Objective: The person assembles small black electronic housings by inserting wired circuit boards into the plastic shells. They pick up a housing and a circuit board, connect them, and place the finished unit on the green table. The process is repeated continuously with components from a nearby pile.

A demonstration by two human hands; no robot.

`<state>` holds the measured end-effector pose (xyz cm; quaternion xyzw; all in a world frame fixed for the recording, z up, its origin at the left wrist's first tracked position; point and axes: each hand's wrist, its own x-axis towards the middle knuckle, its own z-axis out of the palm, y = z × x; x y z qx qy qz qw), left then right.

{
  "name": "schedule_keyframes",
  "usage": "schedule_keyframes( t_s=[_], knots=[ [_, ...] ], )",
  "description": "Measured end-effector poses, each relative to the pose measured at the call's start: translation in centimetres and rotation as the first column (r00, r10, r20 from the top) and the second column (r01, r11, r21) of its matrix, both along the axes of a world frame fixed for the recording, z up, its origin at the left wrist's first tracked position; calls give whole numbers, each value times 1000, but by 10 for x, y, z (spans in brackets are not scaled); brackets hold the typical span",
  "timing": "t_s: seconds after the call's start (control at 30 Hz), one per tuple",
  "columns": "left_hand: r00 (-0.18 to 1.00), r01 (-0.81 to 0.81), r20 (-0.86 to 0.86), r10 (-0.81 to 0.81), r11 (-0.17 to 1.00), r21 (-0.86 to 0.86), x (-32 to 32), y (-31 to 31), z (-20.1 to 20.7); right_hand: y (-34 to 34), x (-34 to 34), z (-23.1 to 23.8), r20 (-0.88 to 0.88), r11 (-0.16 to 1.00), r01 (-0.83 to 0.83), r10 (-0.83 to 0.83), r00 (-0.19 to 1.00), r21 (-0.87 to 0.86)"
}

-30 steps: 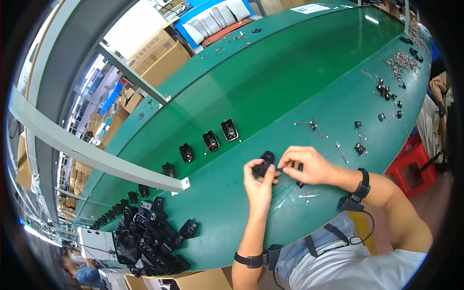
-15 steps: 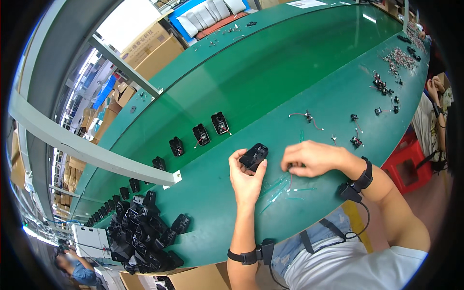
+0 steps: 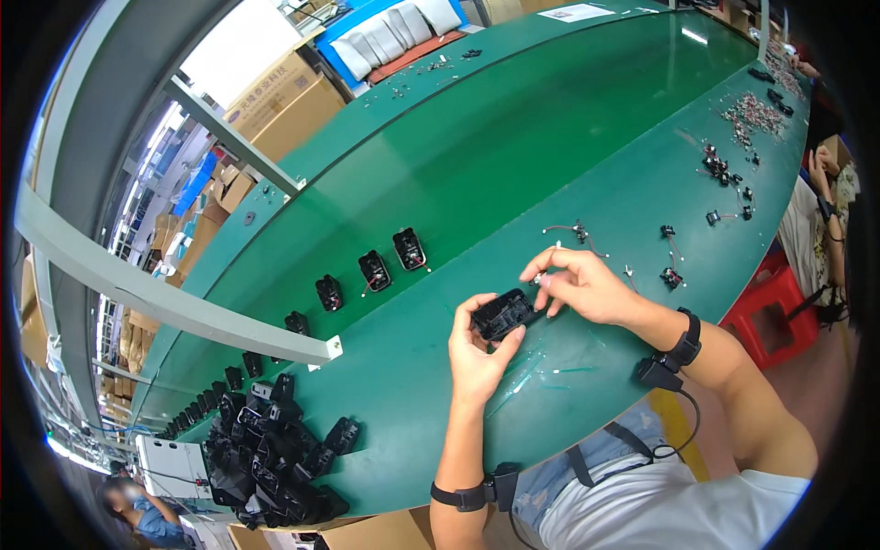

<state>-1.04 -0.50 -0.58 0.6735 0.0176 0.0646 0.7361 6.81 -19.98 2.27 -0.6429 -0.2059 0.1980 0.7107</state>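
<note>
My left hand (image 3: pixel 478 362) grips a black plastic housing (image 3: pixel 502 314) by its edges, its hollow inner side turned upward. Close beside its right end, my right hand (image 3: pixel 587 286) pinches a small wired part (image 3: pixel 539 276) between thumb and fingertips; most of that part is hidden by the fingers. Thin green translucent strips (image 3: pixel 527 374) lie on the green worktop (image 3: pixel 412 385) below the hands. Just beyond my right hand rests a small black part with thin wires (image 3: pixel 579 232).
A heap of black housings (image 3: pixel 266 449) lies left. A row of housings (image 3: pixel 374 270) lines the green conveyor belt (image 3: pixel 513 174). More wired parts (image 3: pixel 720 167) are scattered right. A metal post (image 3: pixel 183 284) crosses the left side. Another person's hands (image 3: pixel 819 170) show far right, above a red stool (image 3: pixel 775 312).
My right hand has risen from near the green strips and now pinches a small wired part by the housing. My left hand has turned the housing so its hollow side faces up.
</note>
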Motion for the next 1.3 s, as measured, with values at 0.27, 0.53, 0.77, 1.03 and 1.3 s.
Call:
schedule_keyframes(
  t_s=[0.27,0.53,0.77,1.03,1.3],
  knots=[
    [1000,-1,29,5,990,-139,1,4,11,-4,5,4,2,1000,13,-13,1000,-9],
    [957,290,47,-286,949,-124,-2,13,21,-4,-2,14,458,1000,25,-22,889,-1],
    [954,300,110,-280,878,-374,1,15,8,4,-22,9,420,998,-48,31,907,30],
    [953,288,80,-292,791,-540,0,1,-2,13,-35,-6,432,990,105,-137,891,97],
    [979,194,27,-203,879,-436,3,9,2,4,-25,19,838,970,195,15,545,-144]
  ],
)
